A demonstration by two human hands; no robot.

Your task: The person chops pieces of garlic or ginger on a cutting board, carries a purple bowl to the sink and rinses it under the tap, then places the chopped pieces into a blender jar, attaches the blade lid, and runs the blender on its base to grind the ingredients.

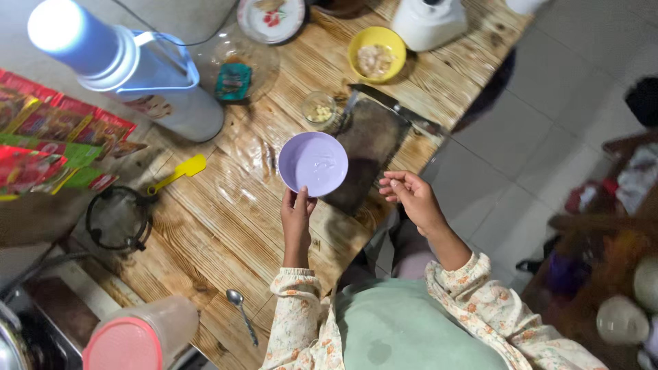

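My left hand (pixel 297 218) grips the near rim of an empty lilac bowl (pixel 313 163) and holds it over the wooden table (pixel 205 226). My right hand (pixel 410 195) hovers to the right of the bowl, fingers loosely curled, holding nothing, just past the near corner of a dark cutting board (pixel 367 147). A knife (pixel 394 107) lies along the board's far edge. A small glass jar (pixel 319 108) with pale bits stands beyond the bowl.
A yellow bowl (pixel 375 53) of chopped food, a white appliance (pixel 428 22) and a plate (pixel 271 19) sit at the far end. A blue-white thermos jug (pixel 130 72), snack packets (pixel 48 137), yellow spatula (pixel 179 172), spoon (pixel 241 312), black trivet (pixel 118 219) and red-lidded container (pixel 140 336) lie left.
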